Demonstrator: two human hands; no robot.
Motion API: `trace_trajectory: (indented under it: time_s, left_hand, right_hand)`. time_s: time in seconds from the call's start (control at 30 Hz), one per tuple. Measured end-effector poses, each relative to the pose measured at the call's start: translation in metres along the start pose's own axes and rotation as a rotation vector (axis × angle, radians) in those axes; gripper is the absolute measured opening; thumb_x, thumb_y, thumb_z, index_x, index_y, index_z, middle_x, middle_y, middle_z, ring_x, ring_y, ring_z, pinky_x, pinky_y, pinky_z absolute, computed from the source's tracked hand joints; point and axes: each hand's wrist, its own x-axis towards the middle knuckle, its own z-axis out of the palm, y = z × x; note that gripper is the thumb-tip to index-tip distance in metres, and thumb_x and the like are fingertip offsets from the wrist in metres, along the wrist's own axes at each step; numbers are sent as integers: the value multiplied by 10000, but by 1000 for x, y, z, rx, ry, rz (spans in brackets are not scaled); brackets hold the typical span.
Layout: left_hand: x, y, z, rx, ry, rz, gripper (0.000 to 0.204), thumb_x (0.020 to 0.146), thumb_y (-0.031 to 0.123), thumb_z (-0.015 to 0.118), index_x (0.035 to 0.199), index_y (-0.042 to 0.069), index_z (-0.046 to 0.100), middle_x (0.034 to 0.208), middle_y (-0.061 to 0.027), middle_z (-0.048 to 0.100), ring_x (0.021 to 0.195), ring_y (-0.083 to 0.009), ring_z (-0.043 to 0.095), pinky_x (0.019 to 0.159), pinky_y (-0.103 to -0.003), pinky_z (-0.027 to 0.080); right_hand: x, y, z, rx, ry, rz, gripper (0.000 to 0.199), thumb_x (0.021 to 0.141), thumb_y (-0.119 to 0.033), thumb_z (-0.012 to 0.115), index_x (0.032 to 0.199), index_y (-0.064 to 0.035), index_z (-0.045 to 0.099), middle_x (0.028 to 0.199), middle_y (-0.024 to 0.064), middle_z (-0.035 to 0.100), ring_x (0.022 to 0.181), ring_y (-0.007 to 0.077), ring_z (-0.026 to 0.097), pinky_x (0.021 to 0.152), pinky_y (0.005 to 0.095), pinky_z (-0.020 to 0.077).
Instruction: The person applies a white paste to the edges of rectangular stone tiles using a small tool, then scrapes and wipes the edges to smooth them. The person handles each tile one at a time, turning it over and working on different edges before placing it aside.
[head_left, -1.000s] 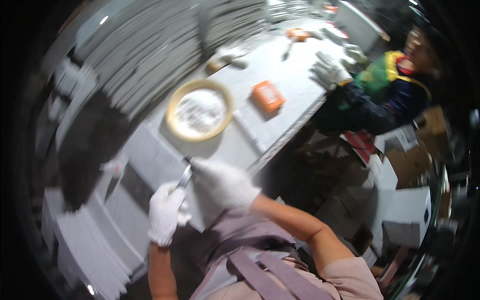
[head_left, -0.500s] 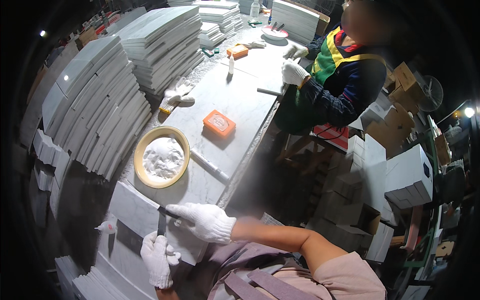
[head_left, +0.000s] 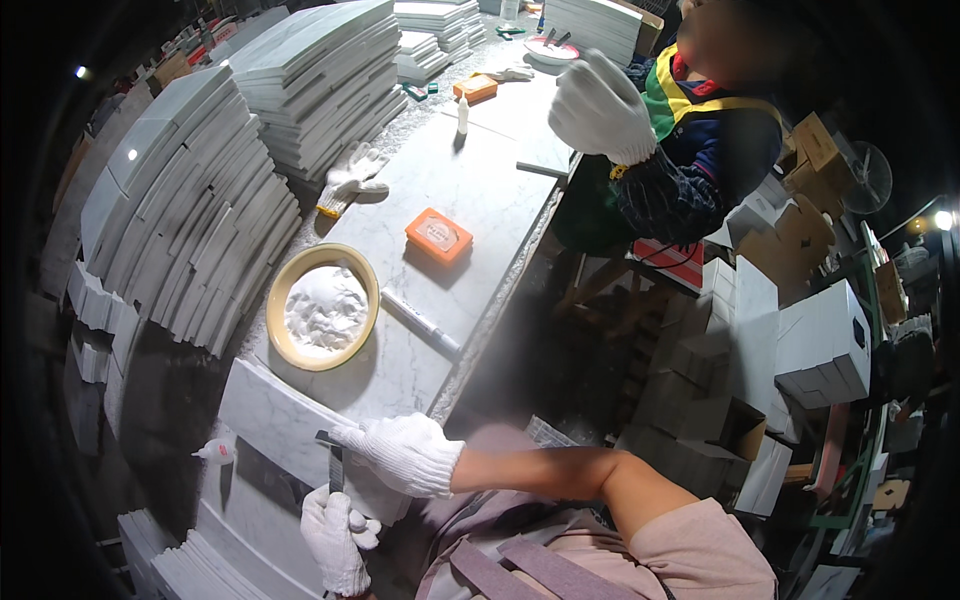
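My gloved left hand (head_left: 335,540) is closed round a narrow, dark flat-bladed scraper (head_left: 336,470) pointing up and away from me. My gloved right hand (head_left: 408,455) is closed at the edge of a white marble-patterned tile (head_left: 270,410). A short dark blade (head_left: 326,438) sticks out from its fingers and meets the tip of the left scraper; its handle is hidden. The tile lies before me on the bench. Just beyond it stands a yellow bowl (head_left: 275,325) of white paste. A small white squeeze bottle (head_left: 217,451) is left of the tile.
Stacked tiles (head_left: 185,210) line the left side. On the marble-topped bench (head_left: 400,300) lie a marker (head_left: 420,320), an orange box (head_left: 438,236) and a spare glove (head_left: 352,180). A co-worker's gloved hand (head_left: 602,110) is raised across the bench. White boxes (head_left: 822,345) stand at right.
My left hand has moved slightly right and down with the scraper, and my right hand a little left and down. The co-worker's gloved hand has risen from the bench edge.
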Motion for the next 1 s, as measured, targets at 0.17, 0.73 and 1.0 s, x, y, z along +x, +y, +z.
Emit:
trace_trajectory:
  time_s: [0.17,0.73,1.0]
  left_hand:
    - [-1,-3,1,26,42,41,191,994,94,601,1102,-60,569,632,-42,550,407,-117,491,372,-265,434]
    - [-9,2,1,26,68,-78,247,1010,161,682,1153,-26,608,746,-33,595,527,-98,534,439,-261,438]
    - [-6,-7,1,45,54,7,294,1001,192,710,1171,-35,633,801,-32,633,584,-85,569,473,-257,479]
  right_hand:
    - [-5,-3,3,42,-177,-161,448,992,-193,588,1439,-220,595,920,165,729,817,370,749,646,493,576]
    - [-13,-20,-5,7,-185,-189,333,984,-234,654,1296,-163,562,975,154,749,900,356,762,701,451,594]
    - [0,-26,-7,-95,-394,-23,594,913,-37,621,1493,-161,589,1117,157,742,999,363,728,791,427,588]
